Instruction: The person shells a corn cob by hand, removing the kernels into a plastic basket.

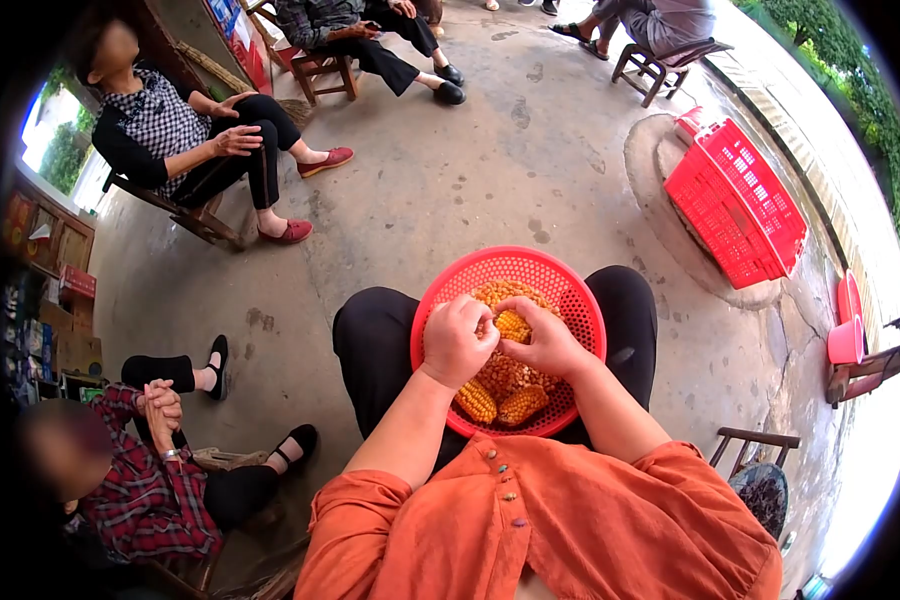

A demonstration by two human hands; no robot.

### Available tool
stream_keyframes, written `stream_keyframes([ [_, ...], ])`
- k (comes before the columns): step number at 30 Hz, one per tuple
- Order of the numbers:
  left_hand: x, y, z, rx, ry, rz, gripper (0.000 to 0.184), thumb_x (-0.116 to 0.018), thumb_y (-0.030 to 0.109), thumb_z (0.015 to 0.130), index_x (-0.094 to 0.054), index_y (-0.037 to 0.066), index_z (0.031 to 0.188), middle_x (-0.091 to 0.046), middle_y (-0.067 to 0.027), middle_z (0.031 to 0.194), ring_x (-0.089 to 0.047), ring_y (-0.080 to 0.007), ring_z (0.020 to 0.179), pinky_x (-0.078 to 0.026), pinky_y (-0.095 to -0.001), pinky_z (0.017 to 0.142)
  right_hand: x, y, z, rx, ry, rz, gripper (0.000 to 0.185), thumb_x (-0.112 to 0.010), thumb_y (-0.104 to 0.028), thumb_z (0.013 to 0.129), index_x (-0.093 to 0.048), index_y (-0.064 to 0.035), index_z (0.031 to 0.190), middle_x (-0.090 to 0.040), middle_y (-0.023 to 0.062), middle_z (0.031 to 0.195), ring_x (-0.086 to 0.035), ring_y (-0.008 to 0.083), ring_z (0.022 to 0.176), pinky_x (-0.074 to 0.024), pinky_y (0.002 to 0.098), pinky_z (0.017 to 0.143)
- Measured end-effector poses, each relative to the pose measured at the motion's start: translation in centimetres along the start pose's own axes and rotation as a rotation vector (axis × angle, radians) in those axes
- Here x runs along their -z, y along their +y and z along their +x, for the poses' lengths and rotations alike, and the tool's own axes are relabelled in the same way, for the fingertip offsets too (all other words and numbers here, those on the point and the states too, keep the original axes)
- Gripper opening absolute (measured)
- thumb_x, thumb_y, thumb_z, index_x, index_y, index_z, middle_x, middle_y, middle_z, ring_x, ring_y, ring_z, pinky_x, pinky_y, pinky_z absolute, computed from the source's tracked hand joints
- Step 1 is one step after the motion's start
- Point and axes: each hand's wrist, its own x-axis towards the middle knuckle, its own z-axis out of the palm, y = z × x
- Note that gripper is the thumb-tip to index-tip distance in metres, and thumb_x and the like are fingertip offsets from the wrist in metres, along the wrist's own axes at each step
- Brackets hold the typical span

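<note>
On my lap rests a round red plastic basket (576, 282) with holes in its wall, holding loose yellow-orange corn kernels (510, 374). Above the kernels, a corn cob (513, 326) is between my two hands. My right hand (547, 340) curls its thumb and fingers around the cob's right side. Closed with the fingers bent in, my left hand (457, 340) presses against the cob's left side; its fingertips are partly hidden. Two more cobs lie in the near part of the basket, one corn cob (476, 402) at the left and another corn cob (523, 405) beside it.
A large red crate (738, 205) stands tilted at the right on the concrete floor (470, 170). A pink bucket (846, 342) is at the far right, near a wooden chair (755, 445). Several people sit on low chairs at the left and back; one person's hands (162, 405) are clasped.
</note>
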Motion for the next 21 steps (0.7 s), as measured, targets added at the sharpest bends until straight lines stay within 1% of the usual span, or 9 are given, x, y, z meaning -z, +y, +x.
stream_keyframes([
  [3, 0.0, 0.1, -0.2, 0.061, -0.023, -0.007, 0.013, -0.068, 0.001, 0.069, -0.059, 0.008, 0.075, -0.06, -0.0073, 0.073, -0.06, -0.0265, 0.065, -0.049, -0.0373, 0.059, 0.1, -0.2, 0.0, -0.001, -0.01, -0.002, 0.05, -0.072, -0.017, 0.079, -0.052, -0.0056, 0.124, -0.062, 0.0171, 0.113, -0.061, 0.0302, 0.107, -0.0475, 0.0362, 0.092],
  [5, 0.2, 0.3, -0.3, 0.322, -0.085, -0.226, 0.01, -0.066, -0.001, 0.072, -0.06, 0.005, 0.076, -0.06, -0.0076, 0.073, -0.061, -0.0215, 0.065, -0.05, -0.0314, 0.059, 0.1, -0.2, 0.0, -0.003, -0.015, 0.002, 0.051, -0.072, -0.017, 0.079, -0.052, -0.0057, 0.124, -0.061, 0.0168, 0.114, -0.06, 0.0298, 0.108, -0.047, 0.036, 0.093],
  [8, -0.1, -0.6, -0.5, 0.363, -0.057, -0.308, 0.006, -0.066, 0.003, 0.075, -0.061, 0.005, 0.076, -0.06, -0.0083, 0.074, -0.061, -0.023, 0.061, -0.05, -0.0334, 0.056, 0.2, -0.3, 0.0, 0.017, -0.03, 0.03, 0.051, -0.072, -0.017, 0.079, -0.052, -0.0057, 0.125, -0.06, 0.0156, 0.116, -0.059, 0.028, 0.11, -0.0457, 0.0353, 0.095],
  [9, -0.2, -0.7, -0.7, 0.363, -0.057, -0.307, 0.006, -0.066, 0.003, 0.075, -0.061, 0.005, 0.076, -0.06, -0.0083, 0.074, -0.061, -0.023, 0.061, -0.05, -0.0334, 0.056, 0.3, -0.4, 0.0, 0.015, -0.025, 0.043, 0.051, -0.072, -0.017, 0.079, -0.052, -0.0056, 0.125, -0.06, 0.0151, 0.116, -0.059, 0.0271, 0.111, -0.0453, 0.0351, 0.095],
  [11, -0.1, -0.5, -0.5, 0.331, -0.023, -0.374, 0.009, -0.063, -0.004, 0.076, -0.061, 0.004, 0.079, -0.06, -0.0069, 0.074, -0.061, -0.0183, 0.063, -0.05, -0.0284, 0.058, 0.5, -0.7, 0.0, 0.014, -0.02, 0.055, 0.052, -0.073, -0.018, 0.079, -0.052, -0.0056, 0.125, -0.06, 0.0145, 0.116, -0.058, 0.0262, 0.111, -0.0448, 0.0348, 0.096],
  [15, 0.5, 0.4, 0.0, 0.211, -0.022, -0.307, 0.013, -0.064, -0.006, 0.075, -0.062, 0.004, 0.082, -0.059, -0.0068, 0.076, -0.062, -0.019, 0.066, -0.05, -0.0286, 0.059, 0.5, -0.6, 0.0, -0.016, 0.019, 0.038, 0.051, -0.073, -0.017, 0.079, -0.053, -0.0053, 0.124, -0.061, 0.0145, 0.113, -0.059, 0.0261, 0.11, -0.0456, 0.0348, 0.095],
  [18, 0.6, 0.7, 0.0, 0.119, -0.046, -0.19, 0.017, -0.068, -0.004, 0.071, -0.062, 0.007, 0.083, -0.06, -0.0066, 0.079, -0.062, -0.0227, 0.069, -0.051, -0.0322, 0.063, 0.4, -0.4, 0.0, -0.008, 0.034, 0.012, 0.05, -0.073, -0.017, 0.079, -0.053, -0.0053, 0.123, -0.062, 0.0151, 0.111, -0.06, 0.0274, 0.108, -0.0467, 0.035, 0.093],
  [20, 0.6, 0.6, 0.2, 0.002, -0.012, -0.041, 0.018, -0.07, -0.001, 0.068, -0.062, 0.009, 0.081, -0.06, -0.0064, 0.079, -0.061, -0.027, 0.071, -0.05, -0.0368, 0.064, 0.4, -0.5, 0.0, -0.004, 0.035, -0.009, 0.049, -0.073, -0.017, 0.079, -0.053, -0.0053, 0.123, -0.062, 0.0153, 0.111, -0.061, 0.0281, 0.108, -0.0473, 0.0351, 0.092],
  [21, 0.5, 0.5, 0.2, 0.003, -0.011, -0.041, 0.018, -0.07, -0.001, 0.068, -0.062, 0.009, 0.081, -0.06, -0.0064, 0.079, -0.061, -0.027, 0.071, -0.05, -0.0368, 0.064, 0.3, -0.5, 0.0, 0.005, 0.041, -0.018, 0.049, -0.072, -0.017, 0.079, -0.053, -0.0053, 0.123, -0.062, 0.0159, 0.111, -0.061, 0.0294, 0.107, -0.0478, 0.0356, 0.091],
])
